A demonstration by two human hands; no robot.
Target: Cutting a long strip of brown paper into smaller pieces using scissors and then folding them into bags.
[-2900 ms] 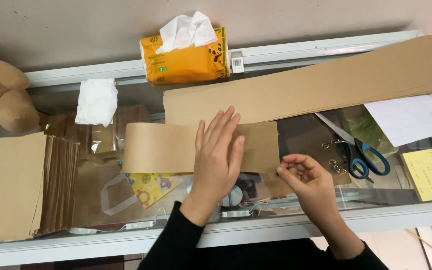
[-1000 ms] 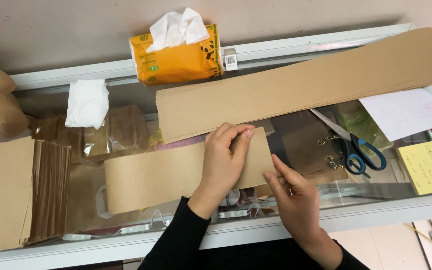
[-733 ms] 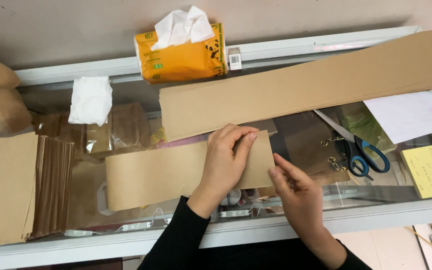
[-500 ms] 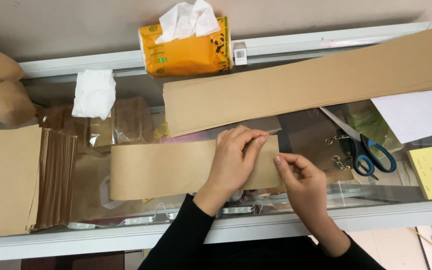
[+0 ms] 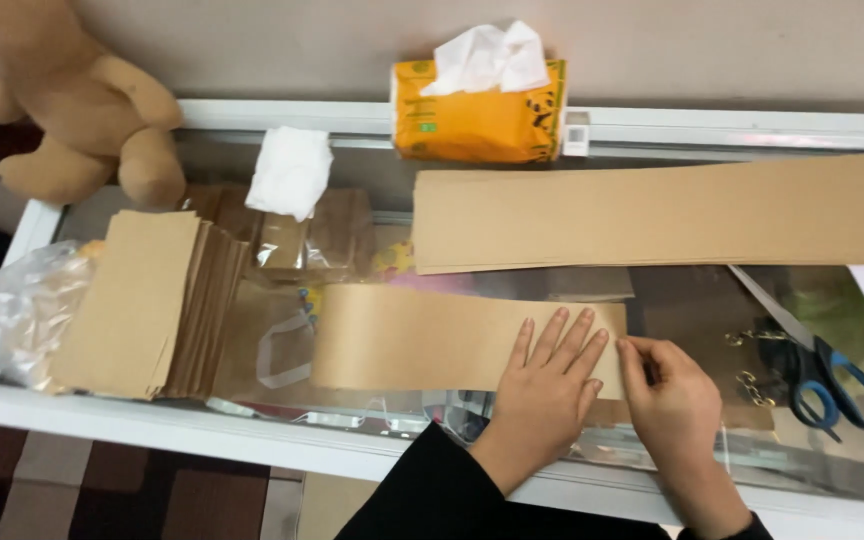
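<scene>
— Where were the hands at that moment?

— The left hand (image 5: 544, 385) lay flat, fingers spread and straight, pressing down on the right end of a long strip of brown kraft paper (image 5: 422, 338) that stretched along the glass-topped counter (image 5: 252, 445). It grasped nothing; it only held the sheet down. The right hand (image 5: 670, 392) was curled beside it, fingertips pinching at the strip's right edge, thumb tucked near the paper's end.

— Closed on the paper, then?

— It looked so, though whether the edge sat between the fingers or merely under them I could not tell for certain.

— How far along did the work look?

— The strip lay flat and unfolded for most of its length; only the right end was being worked, perhaps creased. To the left sat a thick stack of finished-looking brown paper rectangles (image 5: 147, 300), so I judged many pieces done and this one just begun. Beyond the hands lay a pile of longer brown paper strips (image 5: 672, 210), seemingly untouched stock.

— What else was around?

— Blue-handled scissors (image 5: 832, 375) lay just right of the right hand, untouched. At the back stood an orange tissue pack (image 5: 477, 115) with a white tissue pulled up, a crumpled white tissue (image 5: 290, 170) nearby, and a tan plush bear (image 5: 72, 100) at the far left corner. A clear plastic bag (image 5: 12, 310) bunched at the left edge.
</scene>
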